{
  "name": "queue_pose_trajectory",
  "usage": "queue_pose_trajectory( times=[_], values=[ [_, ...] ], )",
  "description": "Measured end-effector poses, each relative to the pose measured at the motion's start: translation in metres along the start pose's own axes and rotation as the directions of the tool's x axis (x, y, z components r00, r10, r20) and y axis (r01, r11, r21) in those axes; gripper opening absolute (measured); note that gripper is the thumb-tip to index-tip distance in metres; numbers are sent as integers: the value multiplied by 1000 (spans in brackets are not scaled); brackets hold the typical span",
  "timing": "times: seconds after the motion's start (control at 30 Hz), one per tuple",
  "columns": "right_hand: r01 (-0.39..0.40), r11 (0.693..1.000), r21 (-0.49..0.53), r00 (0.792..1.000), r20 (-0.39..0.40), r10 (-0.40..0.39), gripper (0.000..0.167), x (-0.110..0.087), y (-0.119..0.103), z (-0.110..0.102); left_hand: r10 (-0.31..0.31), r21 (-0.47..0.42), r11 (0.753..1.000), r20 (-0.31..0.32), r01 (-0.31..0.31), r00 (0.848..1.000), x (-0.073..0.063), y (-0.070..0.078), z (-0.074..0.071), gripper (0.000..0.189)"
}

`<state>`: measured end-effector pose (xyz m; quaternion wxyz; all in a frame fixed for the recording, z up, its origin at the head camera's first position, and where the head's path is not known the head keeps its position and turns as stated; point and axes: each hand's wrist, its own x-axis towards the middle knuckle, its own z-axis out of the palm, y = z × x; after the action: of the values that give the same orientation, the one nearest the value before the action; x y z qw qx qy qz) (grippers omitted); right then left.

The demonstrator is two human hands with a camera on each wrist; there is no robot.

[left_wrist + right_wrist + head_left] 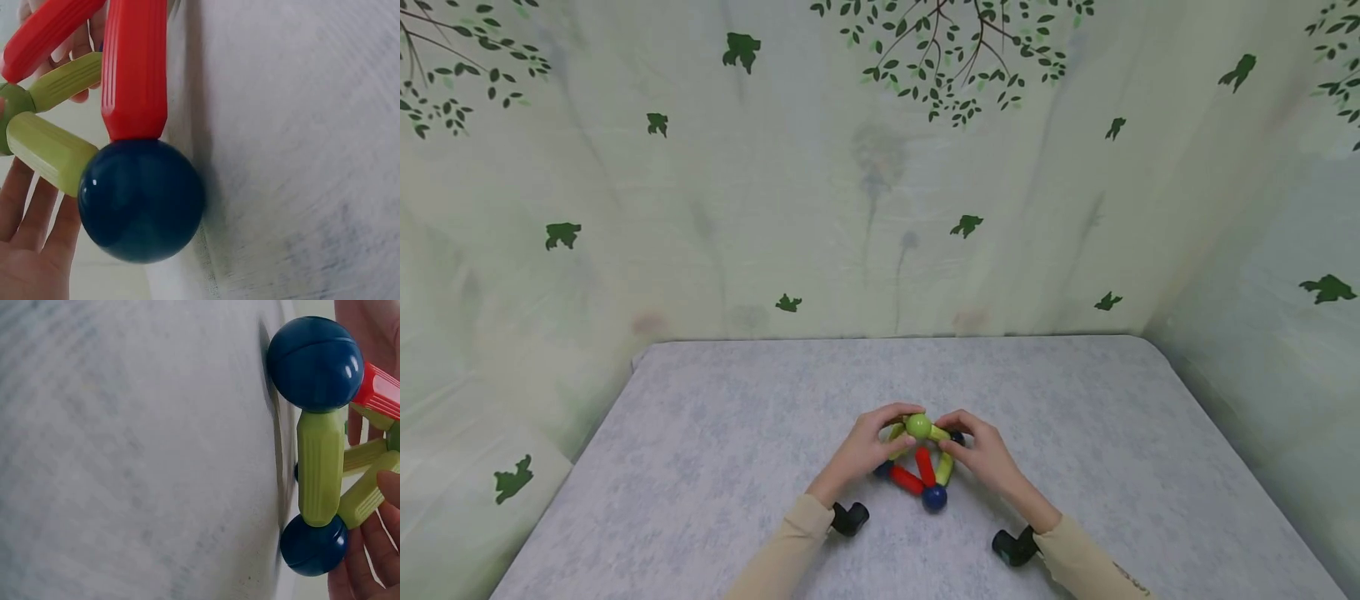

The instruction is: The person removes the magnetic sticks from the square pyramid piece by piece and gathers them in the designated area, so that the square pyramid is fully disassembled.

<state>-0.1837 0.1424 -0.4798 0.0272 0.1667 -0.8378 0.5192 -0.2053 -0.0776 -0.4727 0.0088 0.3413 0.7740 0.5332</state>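
Lettering in dark print [1133, 579] runs along the right sleeve [1078, 550], too small and slanted to read. Both sleeves are beige, and a black wrist device [850, 518] sits at the left cuff, its twin [1015, 547] at the right.

Between the hands, toward the near part of the pale, blue-mottled surface [737, 433], is a framework of ribbed rods and glossy balls. Its green ball [918, 427] is on top. The left hand [865, 443] is partly closed, thumb and fingers spread around that ball. The right hand [988, 457] is also partly closed, thumb and fingertips pinching a yellow-green rod [939, 434] that joins the green ball to the right-hand blue ball [957, 437].

Nearest the person is the front blue ball [934, 498]. From it, one red rod [925, 467] slopes up toward the green ball, another red rod [907, 480] leads to the left-hand blue ball [142, 200], and a second yellow-green rod [320, 469] reaches the right-hand blue ball. A further yellow-green rod [51, 153] links the left-hand blue ball with the green one.

Behind the surface hangs a pale backdrop [820, 183] printed with leafy branches [958, 62] and scattered dark green leaves [742, 52].
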Motion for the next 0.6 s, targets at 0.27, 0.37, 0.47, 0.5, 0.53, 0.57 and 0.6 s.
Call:
queue_pose_trajectory(
  times=[0.27, 0.37, 0.47, 0.5, 0.53, 0.57, 0.6],
  values=[
    [49, 995, -87, 997, -49, -53, 20, -5, -3, 8, 82, 135, 988, -72, -72, 994, 3, 8, 8, 39],
    [17, 996, -87, 998, -65, -23, 20, -8, -8, 11, 84, 157, 985, -85, -70, 993, 4, 9, 10, 38],
    [-13, 998, -65, 997, -73, 8, 19, -11, -11, 13, 87, 154, 985, -89, -72, 992, 4, 10, 11, 36],
    [-20, 998, -58, 997, -73, 16, 19, -11, -12, 13, 89, 150, 986, -92, -75, 992, 4, 9, 11, 35],
    [-28, 998, -53, 997, -73, 24, 18, -11, -12, 14, 92, 145, 986, -94, -78, 991, 4, 10, 11, 35],
    [-34, 998, -47, 997, -72, 31, 18, -11, -13, 14, 93, 138, 987, -94, -80, 991, 4, 9, 10, 34],
    [-43, 998, -38, 997, -70, 40, 18, -11, -13, 14, 91, 127, 989, -94, -78, 991, 4, 10, 10, 34]
  ],
)
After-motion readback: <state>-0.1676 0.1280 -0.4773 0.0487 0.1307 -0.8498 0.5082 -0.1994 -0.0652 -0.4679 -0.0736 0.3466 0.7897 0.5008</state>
